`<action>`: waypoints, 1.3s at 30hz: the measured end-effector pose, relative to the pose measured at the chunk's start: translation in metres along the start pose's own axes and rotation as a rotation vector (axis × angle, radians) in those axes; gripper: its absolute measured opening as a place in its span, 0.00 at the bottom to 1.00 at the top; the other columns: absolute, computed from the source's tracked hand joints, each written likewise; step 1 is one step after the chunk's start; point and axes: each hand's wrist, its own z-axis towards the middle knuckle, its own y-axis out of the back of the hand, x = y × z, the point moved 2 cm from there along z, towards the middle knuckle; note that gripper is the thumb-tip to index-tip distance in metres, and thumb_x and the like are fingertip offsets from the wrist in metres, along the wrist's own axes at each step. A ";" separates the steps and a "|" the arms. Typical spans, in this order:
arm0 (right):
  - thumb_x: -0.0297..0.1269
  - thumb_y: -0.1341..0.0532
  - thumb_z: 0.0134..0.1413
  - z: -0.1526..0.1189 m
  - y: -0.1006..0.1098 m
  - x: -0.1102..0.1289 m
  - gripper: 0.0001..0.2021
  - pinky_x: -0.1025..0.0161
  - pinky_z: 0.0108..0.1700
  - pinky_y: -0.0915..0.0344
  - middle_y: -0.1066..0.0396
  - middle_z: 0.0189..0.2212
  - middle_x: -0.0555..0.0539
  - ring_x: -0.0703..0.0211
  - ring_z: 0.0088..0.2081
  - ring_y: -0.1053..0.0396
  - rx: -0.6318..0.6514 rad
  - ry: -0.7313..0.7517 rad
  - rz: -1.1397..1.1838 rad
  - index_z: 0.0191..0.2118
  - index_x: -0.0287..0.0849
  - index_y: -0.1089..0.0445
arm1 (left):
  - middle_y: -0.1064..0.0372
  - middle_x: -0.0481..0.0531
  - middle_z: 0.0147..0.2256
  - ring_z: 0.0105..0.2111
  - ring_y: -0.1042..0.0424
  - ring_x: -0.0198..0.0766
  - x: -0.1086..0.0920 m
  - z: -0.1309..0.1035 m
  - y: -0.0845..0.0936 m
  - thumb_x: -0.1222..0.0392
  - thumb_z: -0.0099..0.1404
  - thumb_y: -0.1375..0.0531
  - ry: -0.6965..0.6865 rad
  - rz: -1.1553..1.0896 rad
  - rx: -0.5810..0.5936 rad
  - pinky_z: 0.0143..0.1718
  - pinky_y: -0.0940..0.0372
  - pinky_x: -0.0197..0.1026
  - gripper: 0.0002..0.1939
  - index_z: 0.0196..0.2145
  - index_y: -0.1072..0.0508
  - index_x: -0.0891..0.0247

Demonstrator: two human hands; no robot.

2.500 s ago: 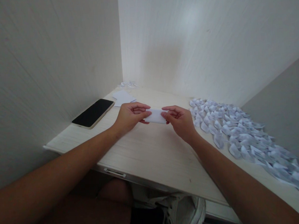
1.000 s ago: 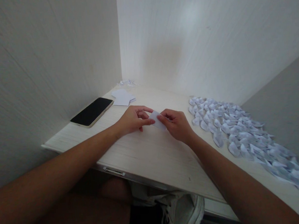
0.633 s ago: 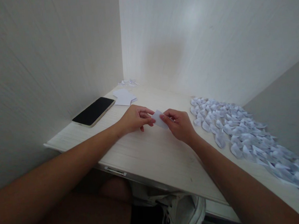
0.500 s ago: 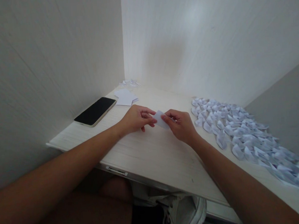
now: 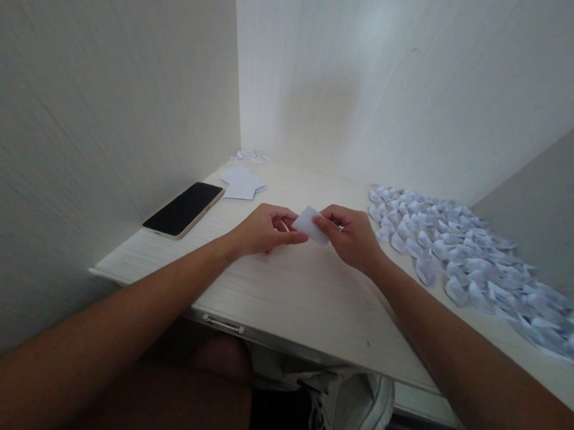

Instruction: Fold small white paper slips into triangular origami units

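Note:
Above the middle of the white tabletop (image 5: pixel 292 293), a small white piece of paper (image 5: pixel 309 224) is held between my hands. My right hand (image 5: pixel 350 235) pinches its right side, thumb on the near face. At the paper's left corner, the thumb and fingers of my left hand (image 5: pixel 271 228) close around the edge. Part of the paper is covered by the right thumb, and its back is hidden. Flat white paper pieces (image 5: pixel 240 184) lie loosely stacked beyond my left hand.
A phone with a dark screen (image 5: pixel 186 210) lies at the left by the wall. Thin paper scraps (image 5: pixel 251 156) sit in the back corner. Many folded paper pieces (image 5: pixel 445 230) spread along the right side. A metal handle (image 5: pixel 223 324) is on the table's front edge.
The paper has tilted slightly and shifted up a little in my fingers. My left thumb has extended further right along its lower edge. Everything else stays in place.

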 end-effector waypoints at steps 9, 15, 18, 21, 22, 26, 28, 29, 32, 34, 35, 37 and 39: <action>0.47 0.38 0.69 -0.001 -0.004 0.010 0.18 0.59 0.37 0.39 0.29 0.28 0.48 0.58 0.32 0.33 0.060 0.159 0.068 0.28 0.45 0.28 | 0.28 0.48 0.21 0.26 0.29 0.37 -0.002 0.001 0.002 0.48 0.60 0.30 -0.199 0.229 0.082 0.29 0.37 0.37 0.15 0.26 0.19 0.62; 0.43 0.37 0.69 -0.002 -0.005 0.008 0.17 0.59 0.37 0.40 0.30 0.28 0.49 0.58 0.32 0.33 0.022 0.167 0.050 0.27 0.44 0.30 | 0.25 0.49 0.24 0.26 0.29 0.35 0.002 0.003 0.003 0.49 0.61 0.31 -0.224 0.256 0.097 0.29 0.37 0.36 0.14 0.28 0.19 0.63; 0.43 0.37 0.69 0.000 -0.003 0.006 0.17 0.59 0.36 0.40 0.31 0.27 0.49 0.58 0.31 0.33 -0.014 0.171 0.036 0.28 0.44 0.29 | 0.24 0.51 0.24 0.25 0.29 0.34 0.004 0.005 0.003 0.49 0.61 0.30 -0.190 0.240 0.106 0.29 0.37 0.35 0.15 0.29 0.18 0.65; 0.42 0.37 0.68 0.001 -0.001 0.005 0.16 0.59 0.36 0.40 0.31 0.26 0.50 0.59 0.30 0.34 -0.037 0.184 0.034 0.28 0.44 0.29 | 0.24 0.51 0.23 0.24 0.28 0.34 0.005 0.005 0.003 0.50 0.62 0.31 -0.158 0.203 0.123 0.28 0.37 0.35 0.15 0.28 0.19 0.66; 0.42 0.37 0.68 0.001 -0.001 0.004 0.16 0.59 0.35 0.40 0.31 0.26 0.50 0.59 0.30 0.34 -0.034 0.182 0.038 0.28 0.44 0.30 | 0.25 0.51 0.23 0.24 0.29 0.33 0.004 0.005 0.003 0.50 0.62 0.31 -0.148 0.185 0.136 0.28 0.37 0.35 0.15 0.27 0.20 0.66; 0.44 0.37 0.68 0.001 0.000 0.005 0.17 0.59 0.35 0.40 0.30 0.26 0.50 0.59 0.30 0.34 -0.025 0.158 0.056 0.27 0.45 0.30 | 0.27 0.49 0.21 0.19 0.36 0.29 -0.001 0.002 0.003 0.51 0.63 0.32 -0.110 0.133 0.157 0.24 0.42 0.33 0.15 0.26 0.21 0.66; 0.45 0.37 0.68 0.001 0.002 0.005 0.17 0.59 0.35 0.40 0.30 0.26 0.50 0.59 0.30 0.34 -0.031 0.144 0.057 0.27 0.45 0.29 | 0.28 0.48 0.20 0.17 0.40 0.27 -0.003 0.001 0.003 0.51 0.65 0.33 -0.092 0.144 0.154 0.22 0.45 0.32 0.16 0.28 0.19 0.67; 0.45 0.36 0.68 0.001 0.002 0.004 0.17 0.59 0.35 0.40 0.30 0.26 0.50 0.59 0.30 0.34 -0.031 0.137 0.058 0.27 0.45 0.29 | 0.28 0.48 0.20 0.17 0.41 0.27 -0.003 0.000 0.004 0.50 0.66 0.34 -0.084 0.149 0.161 0.21 0.46 0.32 0.16 0.29 0.18 0.67; 0.46 0.36 0.68 0.002 0.003 0.003 0.18 0.59 0.35 0.40 0.30 0.26 0.50 0.59 0.30 0.34 -0.020 0.122 0.071 0.27 0.44 0.29 | 0.27 0.49 0.21 0.16 0.44 0.26 -0.002 0.000 0.004 0.47 0.69 0.35 -0.041 0.133 0.207 0.19 0.50 0.33 0.19 0.32 0.17 0.68; 0.47 0.36 0.68 0.003 0.003 0.002 0.18 0.59 0.35 0.40 0.30 0.26 0.50 0.59 0.30 0.34 -0.014 0.111 0.083 0.27 0.44 0.29 | 0.28 0.50 0.21 0.16 0.44 0.27 -0.001 0.000 0.004 0.45 0.69 0.35 -0.020 0.120 0.220 0.18 0.51 0.33 0.21 0.33 0.17 0.68; 0.47 0.36 0.68 0.003 0.003 0.001 0.18 0.59 0.35 0.40 0.30 0.26 0.50 0.59 0.30 0.34 -0.014 0.107 0.086 0.27 0.44 0.29 | 0.28 0.51 0.21 0.16 0.44 0.27 -0.001 0.000 0.004 0.45 0.69 0.35 -0.018 0.117 0.219 0.18 0.52 0.33 0.21 0.33 0.17 0.69; 0.48 0.36 0.67 0.004 0.003 0.001 0.19 0.59 0.34 0.40 0.30 0.26 0.50 0.60 0.29 0.35 -0.019 0.100 0.091 0.26 0.44 0.29 | 0.27 0.51 0.21 0.15 0.44 0.27 -0.001 0.000 0.004 0.45 0.70 0.36 -0.020 0.105 0.212 0.18 0.52 0.33 0.22 0.32 0.17 0.69; 0.49 0.36 0.67 0.004 0.003 0.000 0.19 0.59 0.34 0.41 0.31 0.25 0.50 0.60 0.29 0.36 -0.025 0.093 0.105 0.26 0.44 0.30 | 0.27 0.52 0.22 0.15 0.44 0.27 -0.001 0.000 0.004 0.46 0.71 0.38 -0.018 0.075 0.214 0.17 0.51 0.33 0.22 0.32 0.17 0.69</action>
